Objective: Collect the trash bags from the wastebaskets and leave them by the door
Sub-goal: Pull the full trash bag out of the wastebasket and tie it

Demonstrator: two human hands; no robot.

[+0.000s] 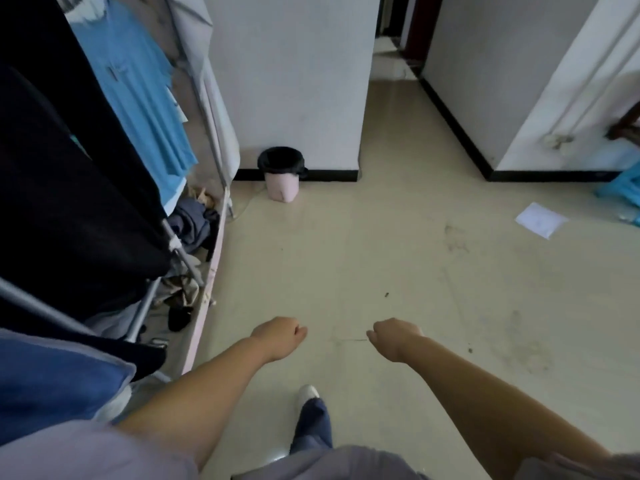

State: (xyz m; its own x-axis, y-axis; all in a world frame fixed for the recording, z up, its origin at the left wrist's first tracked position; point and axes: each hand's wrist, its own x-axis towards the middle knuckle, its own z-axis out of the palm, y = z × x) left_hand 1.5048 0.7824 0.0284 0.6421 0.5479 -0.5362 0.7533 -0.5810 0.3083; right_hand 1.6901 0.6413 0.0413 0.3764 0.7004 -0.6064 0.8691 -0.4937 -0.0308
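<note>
A small pink wastebasket point(282, 187) stands on the floor against the white wall, lined with a black trash bag point(281, 161) folded over its rim. My left hand point(281, 336) and my right hand point(393, 336) hang in front of me, well short of the basket. Both have their fingers curled under and hold nothing. What lies inside the bag is hidden in its dark opening.
A clothes rack point(194, 258) with hanging garments and piled clothes fills the left side. A corridor point(391, 74) opens beyond the wall corner. A sheet of paper point(541, 220) lies on the floor at right, near a blue plastic stool point(621, 190). My foot point(308, 393) steps forward.
</note>
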